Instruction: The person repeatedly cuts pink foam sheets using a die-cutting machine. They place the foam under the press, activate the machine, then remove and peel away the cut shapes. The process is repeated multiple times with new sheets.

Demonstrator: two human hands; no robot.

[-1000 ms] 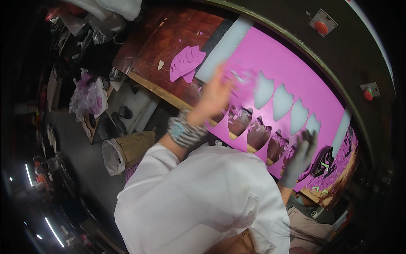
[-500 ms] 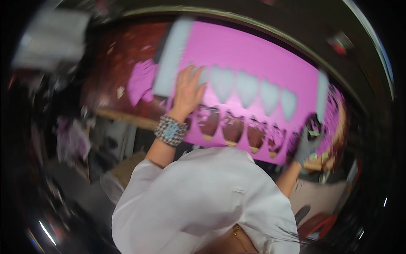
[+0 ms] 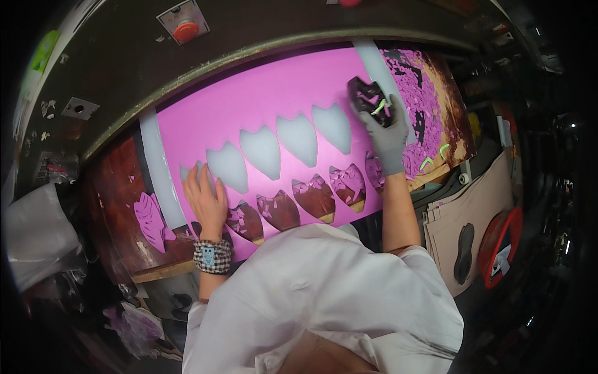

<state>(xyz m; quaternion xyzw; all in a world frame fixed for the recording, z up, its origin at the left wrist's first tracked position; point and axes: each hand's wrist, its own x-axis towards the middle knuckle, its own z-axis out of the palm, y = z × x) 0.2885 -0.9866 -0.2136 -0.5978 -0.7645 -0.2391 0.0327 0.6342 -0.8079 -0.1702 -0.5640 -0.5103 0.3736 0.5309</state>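
Note:
A pink sheet [image 3: 205,106] lies over a pale grey cutting board [image 3: 374,68], with a row of shield-shaped holes that show the board through them. A second row of such holes hangs over the near edge. My bare left hand [image 3: 207,196] rests on the sheet at the leftmost hole, fingers spread and flat. In a grey glove, my right hand [image 3: 389,134] grips a black cutting die [image 3: 372,103] at the right end of the upper row. Pink and bright green bits show on the die. The glove's fingers partly cover its near end.
Pink scraps [image 3: 417,93] pile at the right of the board; a crumpled pink piece [image 3: 149,221] lies on the reddish table at left. Beyond stands a dark machine beam with a red push button [image 3: 185,30]. Beige sheets [image 3: 467,212] and a red ring [image 3: 501,246] are at lower right.
The view has turned and sharpened. My right hand has moved the die from the sheet's right near edge up onto the sheet beside the upper row. My left hand remains at the leftmost hole.

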